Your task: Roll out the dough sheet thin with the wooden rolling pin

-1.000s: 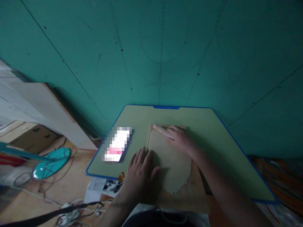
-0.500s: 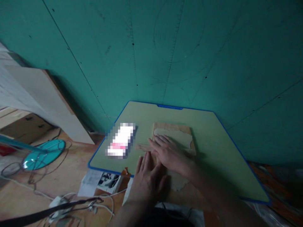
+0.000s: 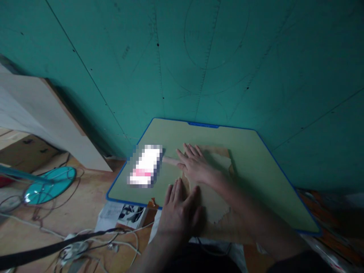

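Nearest, the left hand lies palm down at the board's left edge, thumb apart from the fingers, clamped on nothing visible, and its job looks to be bracing, best done lightly and clear of the roller. Over the pale sheet on that board, the right hand is out flat, fingers spread, over the roller, whose end juts left towards the phone; level pressure should suit the sheet's ragged edge, though contact under the palm I can't tell.
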Motion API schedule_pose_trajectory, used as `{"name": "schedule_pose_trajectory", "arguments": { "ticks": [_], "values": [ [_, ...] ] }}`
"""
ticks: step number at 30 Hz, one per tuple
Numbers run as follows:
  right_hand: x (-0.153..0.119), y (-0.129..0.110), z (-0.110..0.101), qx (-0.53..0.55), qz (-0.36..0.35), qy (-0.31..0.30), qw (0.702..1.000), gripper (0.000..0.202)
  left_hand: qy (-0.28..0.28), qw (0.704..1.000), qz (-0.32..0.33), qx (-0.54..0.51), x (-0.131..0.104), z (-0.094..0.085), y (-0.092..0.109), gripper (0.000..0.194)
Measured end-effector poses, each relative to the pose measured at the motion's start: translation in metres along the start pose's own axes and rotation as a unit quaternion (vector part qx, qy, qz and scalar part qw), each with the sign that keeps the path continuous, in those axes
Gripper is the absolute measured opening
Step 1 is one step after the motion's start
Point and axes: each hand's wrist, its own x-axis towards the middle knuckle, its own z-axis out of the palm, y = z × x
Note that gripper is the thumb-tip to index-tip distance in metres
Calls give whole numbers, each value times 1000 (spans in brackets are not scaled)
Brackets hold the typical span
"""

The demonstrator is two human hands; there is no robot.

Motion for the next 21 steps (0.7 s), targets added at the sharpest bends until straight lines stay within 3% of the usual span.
{"name": "schedule_pose_trajectory", "arguments": {
  "ticks": [4, 8, 12, 18, 21],
  "values": [
    [-18, -18, 10, -2, -74, 17, 997, 61, -4, 1000, 9, -16, 3, -4, 2, 44],
    [3, -5, 6, -17, -25, 29, 999, 60, 12, 1000, -10, -7, 3, -2, 2, 47],
    [21, 10, 2, -17, 28, 2, 999, 67, 7, 1000, -13, 8, 1, 2, 0, 52],
    [1, -8, 20, -2, -43, 54, 998, 67, -14, 1000, 9, 5, 5, -5, -3, 47],
    [2, 0, 18, -24, -24, 56, 998, 64, -10, 1000, 10, 18, 2, -4, -7, 52]
  ]
}}
